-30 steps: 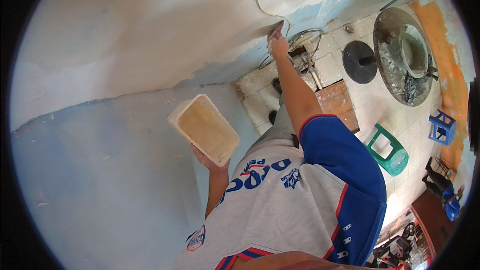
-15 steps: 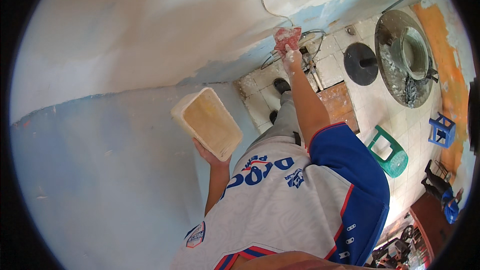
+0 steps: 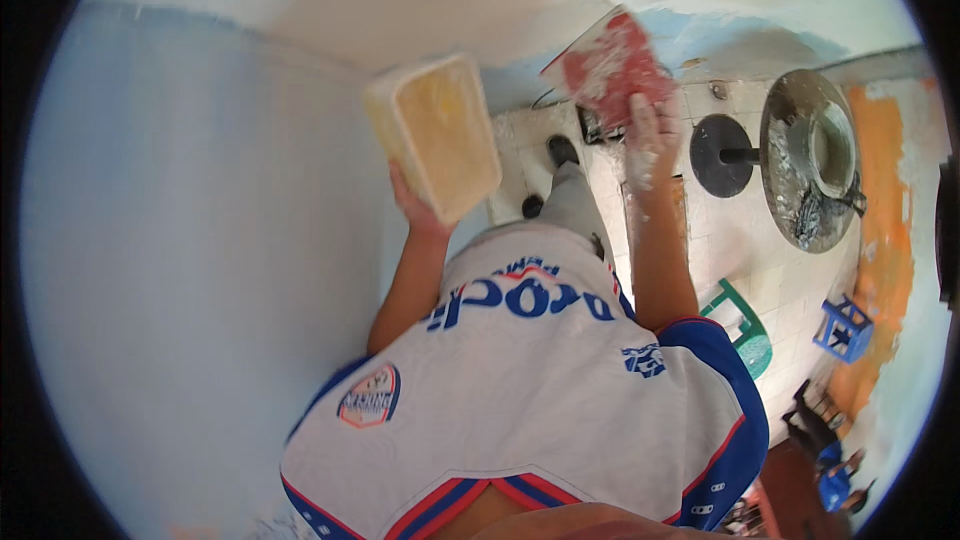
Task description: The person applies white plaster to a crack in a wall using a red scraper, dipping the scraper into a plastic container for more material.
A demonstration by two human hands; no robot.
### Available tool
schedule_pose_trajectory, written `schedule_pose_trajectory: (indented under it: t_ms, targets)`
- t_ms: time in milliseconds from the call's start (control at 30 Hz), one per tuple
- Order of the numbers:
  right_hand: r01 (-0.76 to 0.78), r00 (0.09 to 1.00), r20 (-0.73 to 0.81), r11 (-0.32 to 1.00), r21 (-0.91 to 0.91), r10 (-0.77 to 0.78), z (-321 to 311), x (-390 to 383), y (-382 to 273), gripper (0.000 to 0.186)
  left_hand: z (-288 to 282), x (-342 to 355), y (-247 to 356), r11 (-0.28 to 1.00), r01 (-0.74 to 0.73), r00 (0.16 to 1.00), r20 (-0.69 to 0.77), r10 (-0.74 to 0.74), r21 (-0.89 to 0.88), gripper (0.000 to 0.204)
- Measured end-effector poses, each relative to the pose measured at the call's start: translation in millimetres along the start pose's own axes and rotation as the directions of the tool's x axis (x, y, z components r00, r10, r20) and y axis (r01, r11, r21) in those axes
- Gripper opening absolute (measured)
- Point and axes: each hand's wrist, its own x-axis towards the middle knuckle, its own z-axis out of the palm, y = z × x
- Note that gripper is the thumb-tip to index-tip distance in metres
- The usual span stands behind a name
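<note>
Blue wall [image 3: 200, 240] fills the left side, and a whitish wall [image 3: 400, 0] meets it above; at the right lies a pale tiled floor [image 3: 705, 240] with a round dark basin [image 3: 780, 150] and a green stool [image 3: 758, 350]. Before the person's body, in the air, there are two held things, well apart from each other. At left is a cream tub [image 3: 447, 135], rectangular, with rounded corners and yellowish stains inside. At right is a red plate [image 3: 610, 65], flat and smeared with whitish material. The left forearm rises from below, and the left hand [image 3: 415, 200] has its grip closed on the lower left wall of the tub. The right arm is stretched forward, and the right hand [image 3: 652, 145], also spotted with white, has its grip clamped on the near edge of the plate. The tub turns its opening to the camera; its long axis goes nearly up and down, the upper end leaning left. The plate points up-left, its sides looking almost equal, so I cannot tell its long axis.
</note>
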Motion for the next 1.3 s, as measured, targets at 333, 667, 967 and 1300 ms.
schedule_pose_trajectory:
  t_ms: [333, 667, 967, 1300]
  targets:
    - [0.202, 0.946, 0.324, 0.792, -0.577, -0.005, 81.3, -99.1, -86.8, 0.019, 28.4, -4.9, 1.9, 0.993, -0.034, 0.98, 0.194, 0.056, -0.112, 0.071]
    - [0.608, 0.771, 0.614, 0.484, -0.63, -0.169, 96.4, -86.4, -102.7, 0.027, 64.8, -8.1, -16.6, 0.979, -0.192, 0.974, 0.113, 0.198, -0.069, 0.075]
    - [0.849, 0.519, 0.853, 0.153, -0.506, -0.061, 89.7, -21.8, -168.1, 0.026, 120.2, 2.2, -72.2, 0.96, -0.245, 0.955, 0.135, 0.263, -0.138, 0.072]
    - [0.926, 0.367, 0.922, -0.047, -0.375, -0.126, 55.8, -9.8, -181.9, 0.036, 156.2, -8.1, -127.5, 0.921, -0.355, 0.889, 0.248, 0.386, -0.161, 0.078]
